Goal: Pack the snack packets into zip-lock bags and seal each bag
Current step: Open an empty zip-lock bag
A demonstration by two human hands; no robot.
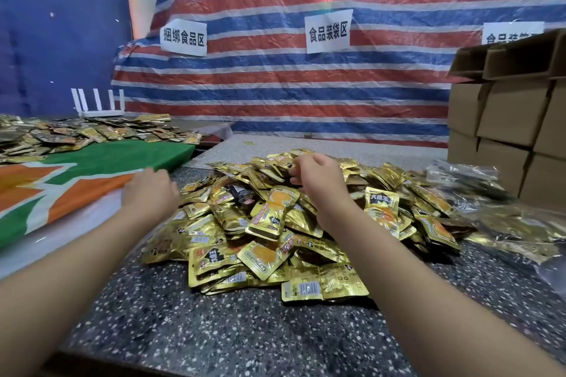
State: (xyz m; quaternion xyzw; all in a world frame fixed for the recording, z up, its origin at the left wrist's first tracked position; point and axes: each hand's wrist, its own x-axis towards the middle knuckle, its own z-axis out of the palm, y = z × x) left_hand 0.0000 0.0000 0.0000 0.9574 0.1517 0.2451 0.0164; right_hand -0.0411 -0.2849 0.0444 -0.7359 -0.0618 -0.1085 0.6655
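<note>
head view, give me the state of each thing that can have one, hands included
left hand: open, fingers loosely curled at the pile's left edge, holding nothing
right hand: fingers curled into the top of the pile, grip unclear
snack packets: loose in a heap on the speckled table, none bagged
zip-lock bags: lying flat right of the heap
cardboard boxes: stacked, top one open

third paper sign (pixel 512 33) half behind cardboard boxes (pixel 508 107)

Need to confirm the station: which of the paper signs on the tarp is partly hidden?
The rightmost sign: the cardboard boxes cover its lower edge; the other two show whole.
</note>
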